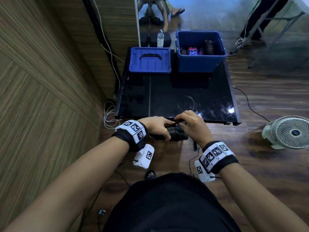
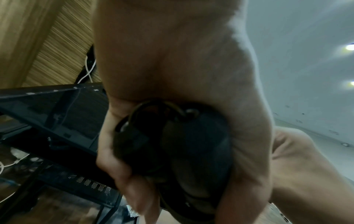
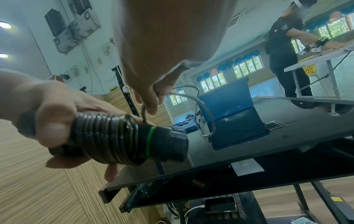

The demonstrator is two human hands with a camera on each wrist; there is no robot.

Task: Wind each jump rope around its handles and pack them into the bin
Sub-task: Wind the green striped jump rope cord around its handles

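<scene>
Person's left hand [image 1: 158,127] grips a nearly wound black jump rope [image 3: 122,137] just off the table's near edge, right hand [image 1: 190,124] pinching its last loose loop, w/ several wound ropes already in the blue bin [image 1: 200,62] at the far right corner.

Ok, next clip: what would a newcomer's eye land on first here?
Both hands meet in front of the black table: the left hand grips a black jump rope coiled tightly round its handles, while the right hand pinches the last loose loop. Behind, a blue bin holds wound ropes, its lid lying alongside.
</scene>
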